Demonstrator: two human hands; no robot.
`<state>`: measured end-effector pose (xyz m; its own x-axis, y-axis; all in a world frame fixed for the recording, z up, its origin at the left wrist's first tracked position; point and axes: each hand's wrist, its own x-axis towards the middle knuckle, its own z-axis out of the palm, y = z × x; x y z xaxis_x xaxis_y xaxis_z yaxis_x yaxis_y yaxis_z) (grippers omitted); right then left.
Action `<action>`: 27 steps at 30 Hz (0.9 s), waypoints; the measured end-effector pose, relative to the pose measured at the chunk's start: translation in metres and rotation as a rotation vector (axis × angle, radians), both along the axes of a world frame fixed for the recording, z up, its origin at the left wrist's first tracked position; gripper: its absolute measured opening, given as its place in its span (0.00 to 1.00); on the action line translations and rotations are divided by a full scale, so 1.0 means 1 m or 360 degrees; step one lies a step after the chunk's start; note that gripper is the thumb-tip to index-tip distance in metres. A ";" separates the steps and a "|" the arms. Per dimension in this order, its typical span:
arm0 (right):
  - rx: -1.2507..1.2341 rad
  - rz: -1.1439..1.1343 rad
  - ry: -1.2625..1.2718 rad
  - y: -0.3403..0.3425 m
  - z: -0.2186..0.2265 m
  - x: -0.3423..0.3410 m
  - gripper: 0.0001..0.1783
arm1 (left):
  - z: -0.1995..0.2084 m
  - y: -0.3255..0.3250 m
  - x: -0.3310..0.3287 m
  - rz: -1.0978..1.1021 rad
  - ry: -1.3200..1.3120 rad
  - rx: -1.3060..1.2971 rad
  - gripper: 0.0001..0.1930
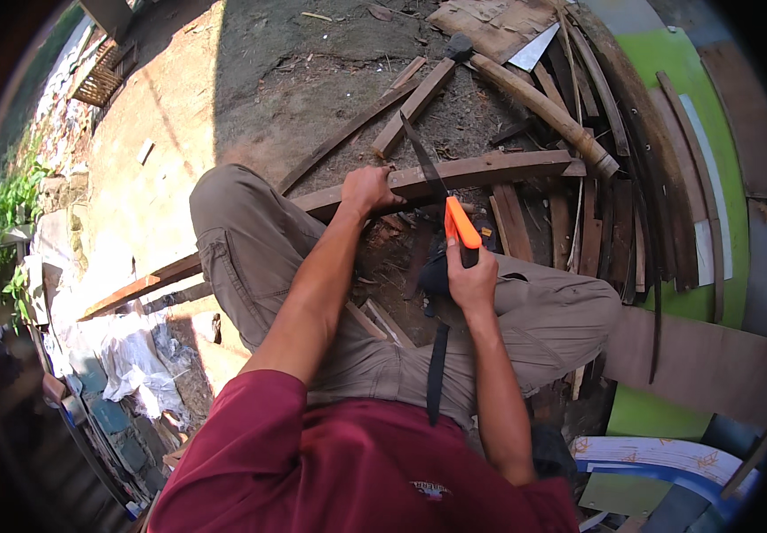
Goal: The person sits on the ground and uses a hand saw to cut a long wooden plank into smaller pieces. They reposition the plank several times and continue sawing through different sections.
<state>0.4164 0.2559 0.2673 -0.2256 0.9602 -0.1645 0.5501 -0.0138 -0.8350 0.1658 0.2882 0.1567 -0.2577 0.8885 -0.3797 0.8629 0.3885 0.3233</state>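
My right hand (472, 277) is closed round the orange and black handle of a handsaw (463, 226). Its dark, narrow blade points away from me and crosses a long brown wooden beam (481, 169); whether the teeth touch the wood I cannot tell. My left hand (369, 190) grips the same beam to the left of the blade, with the fingers over its far edge. The beam runs crosswise in front of me, above my bent legs. A black strap (437, 373) hangs by my right thigh.
A log-like wooden pole (543, 111) and a short plank (414, 107) lie beyond the beam. Several boards and strips (619, 231) are piled at the right, by green panels (756, 133). White plastic sheeting (148, 364) lies at the left, and a wooden crate (97, 78) stands far left.
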 end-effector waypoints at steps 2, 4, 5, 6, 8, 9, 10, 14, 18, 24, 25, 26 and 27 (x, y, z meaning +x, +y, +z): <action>-0.0138 0.0059 -0.0007 -0.034 0.025 0.022 0.10 | 0.003 0.001 -0.011 0.0019 0.0016 -0.0014 0.38; -0.0043 0.0089 0.0075 -0.069 0.045 0.058 0.09 | -0.003 -0.006 -0.012 0.0014 0.0025 -0.0052 0.38; -0.0059 0.0088 0.0035 -0.080 0.046 0.072 0.10 | -0.008 -0.009 -0.009 0.0034 0.0033 0.0041 0.37; 0.0005 0.0065 0.0074 -0.080 0.045 0.074 0.09 | -0.005 -0.002 -0.008 0.0063 0.0018 0.0041 0.37; 0.0156 0.0115 0.0127 -0.054 0.014 0.049 0.09 | -0.003 -0.004 -0.001 0.0087 -0.0020 -0.0002 0.37; 0.0035 0.0080 0.0017 -0.024 0.006 0.021 0.10 | -0.005 -0.003 -0.001 0.0079 -0.0031 0.0002 0.38; -0.0008 0.0062 -0.0028 -0.009 0.001 0.004 0.10 | -0.008 -0.007 0.003 0.0043 -0.0030 0.0011 0.38; -0.0041 0.0049 -0.0050 -0.018 0.003 0.003 0.10 | -0.010 -0.011 -0.002 -0.0011 0.0009 -0.0037 0.38; -0.0081 0.0052 0.0098 -0.087 0.043 0.078 0.12 | -0.004 -0.004 -0.014 0.0039 0.0004 -0.0036 0.38; 0.0015 -0.0054 0.0097 0.023 -0.015 -0.030 0.15 | -0.003 0.005 0.003 0.0025 0.0005 0.0062 0.37; 0.0104 0.0009 0.0039 0.017 -0.021 -0.026 0.14 | -0.003 0.003 0.003 0.0029 0.0021 0.0019 0.37; 0.0193 0.0071 -0.0021 0.008 -0.025 -0.017 0.13 | -0.003 0.001 0.003 0.0032 0.0034 -0.0024 0.37; 0.0018 0.0058 -0.0056 -0.014 -0.010 -0.001 0.12 | -0.004 -0.004 -0.002 0.0067 0.0041 -0.0075 0.37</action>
<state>0.4153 0.2418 0.2577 -0.2546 0.9533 -0.1623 0.5791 0.0159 -0.8151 0.1638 0.2839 0.1528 -0.3046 0.8581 -0.4134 0.8533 0.4386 0.2818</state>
